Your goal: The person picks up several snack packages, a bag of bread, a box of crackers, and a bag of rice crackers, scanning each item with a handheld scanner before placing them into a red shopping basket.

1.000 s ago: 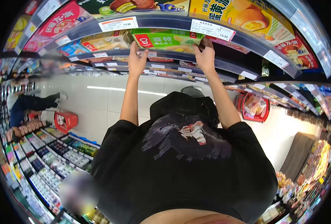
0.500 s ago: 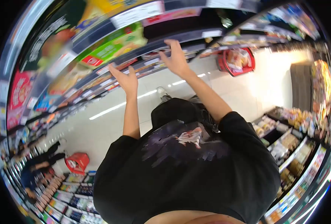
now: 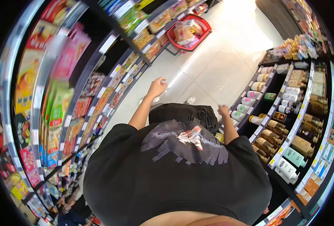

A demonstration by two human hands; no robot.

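Observation:
My left hand (image 3: 157, 87) hangs over the aisle floor in front of me, its fingers curled in with nothing showing in them. It is nearest to the snack shelves (image 3: 110, 75) on the left, but apart from them. My right hand (image 3: 223, 110) is low at my right side, closed in a loose fist, with no object visible in it. Beside it runs a rack of bottles (image 3: 243, 108). A black bag (image 3: 182, 113) hangs at my front between the two arms.
A red shopping basket (image 3: 189, 33) holding packaged food stands on the tiled floor (image 3: 208, 71) ahead. Shelves of bottles (image 3: 276, 137) line the right side. Small colourful goods (image 3: 297, 47) and a dark wooden counter (image 3: 276, 15) are farther ahead.
Both hands have come away from the snack shelf, down and back toward my body, and their spread fingers have curled. My view has turned right, so the basket is now straight ahead.

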